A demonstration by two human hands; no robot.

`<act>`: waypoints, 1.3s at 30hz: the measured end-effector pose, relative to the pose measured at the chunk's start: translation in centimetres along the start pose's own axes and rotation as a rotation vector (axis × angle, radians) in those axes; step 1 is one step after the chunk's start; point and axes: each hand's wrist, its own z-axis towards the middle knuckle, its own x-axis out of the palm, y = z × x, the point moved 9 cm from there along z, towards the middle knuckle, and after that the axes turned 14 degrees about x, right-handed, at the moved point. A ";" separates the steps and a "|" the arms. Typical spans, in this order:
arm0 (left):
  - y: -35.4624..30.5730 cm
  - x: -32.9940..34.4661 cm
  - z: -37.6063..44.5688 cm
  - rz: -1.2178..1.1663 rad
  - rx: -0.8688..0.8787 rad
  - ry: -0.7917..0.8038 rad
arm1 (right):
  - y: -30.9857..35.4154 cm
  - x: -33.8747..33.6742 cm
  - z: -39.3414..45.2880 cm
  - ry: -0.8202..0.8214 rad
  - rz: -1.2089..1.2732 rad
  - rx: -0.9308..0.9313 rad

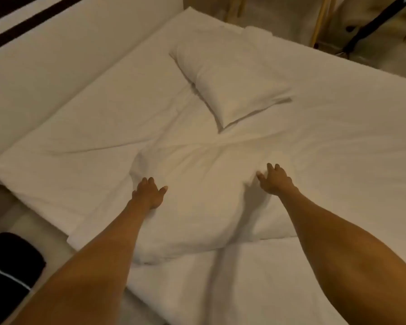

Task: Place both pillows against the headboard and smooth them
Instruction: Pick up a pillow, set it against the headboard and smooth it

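Bed (338, 141): white sheet, creased, with long folds crossing near the centre of the view.

Near pillow (192, 207): white, lying flat on the sheet at 6 o'clock from centre, between both hands, well apart from the headboard. Lower corner folded over toward 7 o'clock.

Far pillow (232, 83): white, lying flat and skewed at 12 o'clock, one corner pointing to 6 o'clock. Not touching the near pillow. Separated from the headboard by a strip of bare sheet.

Headboard (44, 66): pale padded panel running along the bed edge from 9 to 11 o'clock, with a dark stripe (28, 22) above it.

Left hand (149, 194): on the near pillow's 9 o'clock edge, palm down, fingers curled over the edge, thumb spread toward 3 o'clock. Grip on the fabric: cannot tell.

Right hand (276, 179): at the near pillow's 2 o'clock edge, fingers slightly spread and bent, tips pressing into the fabric. Clamped or only resting: cannot tell.

Both forearms bare, extended from 6 o'clock.

Dark object (9, 261): at 8 o'clock, off the bed.
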 end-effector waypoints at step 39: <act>7.1 3.8 -3.4 -1.121 -0.275 -0.184 | -5.8 -1.3 4.7 0.145 0.751 0.246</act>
